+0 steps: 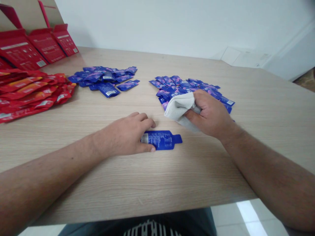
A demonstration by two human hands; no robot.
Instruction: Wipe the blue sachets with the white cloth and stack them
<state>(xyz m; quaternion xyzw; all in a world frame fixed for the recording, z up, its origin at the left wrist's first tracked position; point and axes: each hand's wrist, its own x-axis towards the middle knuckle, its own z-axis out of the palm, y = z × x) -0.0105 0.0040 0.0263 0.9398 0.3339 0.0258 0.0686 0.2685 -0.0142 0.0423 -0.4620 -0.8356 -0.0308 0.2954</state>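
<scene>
Pressing on a flat blue sachet near the middle of a wood-grain table, a person's left hand lies across the sachet's barcode end, with fingers at the upper edge and thumb at the lower edge; whether it pinches the packet or merely rests on it cannot be told from this angle. The right hand, fingers curled closed, squeezes a bunched white cloth just above and beside the sachet. The sachet looks light, thin and limp, and its glossy film may slide on the laminate; the wide body seems the surest place to take hold, while the narrow tab would likely bend. The cloth appears soft and yielding. A loose heap of matching blue sachets lies at upper centre, and another heap right of centre is partly hidden by the right hand. Red sachets pile up at the left edge, cut off by the frame, below opened red cartons at upper left. The small print on the packets cannot be read.
</scene>
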